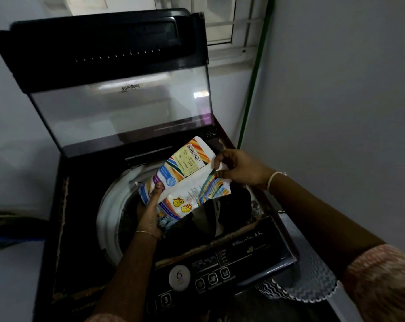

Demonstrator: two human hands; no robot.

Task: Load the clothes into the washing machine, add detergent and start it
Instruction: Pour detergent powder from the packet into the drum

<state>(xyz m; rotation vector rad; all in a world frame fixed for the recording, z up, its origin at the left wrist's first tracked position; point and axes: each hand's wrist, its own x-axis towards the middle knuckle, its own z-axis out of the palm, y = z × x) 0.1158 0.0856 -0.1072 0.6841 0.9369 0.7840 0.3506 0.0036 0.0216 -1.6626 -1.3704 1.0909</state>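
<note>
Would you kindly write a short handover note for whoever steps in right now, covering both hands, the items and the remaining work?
Left hand: grips the lower end of the detergent packet from beneath.
Right hand: pinches the packet's upper end.
The packet is held over the open drum, and the lid is up.
Dark clothes lie in the drum, so loading seems done.
I cannot tell whether any detergent has gone in.
Left: add detergent, shut the lid, start at the control panel.

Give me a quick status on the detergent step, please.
Left hand grips detergent packet from below, right hand pinches its right edge. Packet over open drum, clothes inside. Nothing blocking.
</note>
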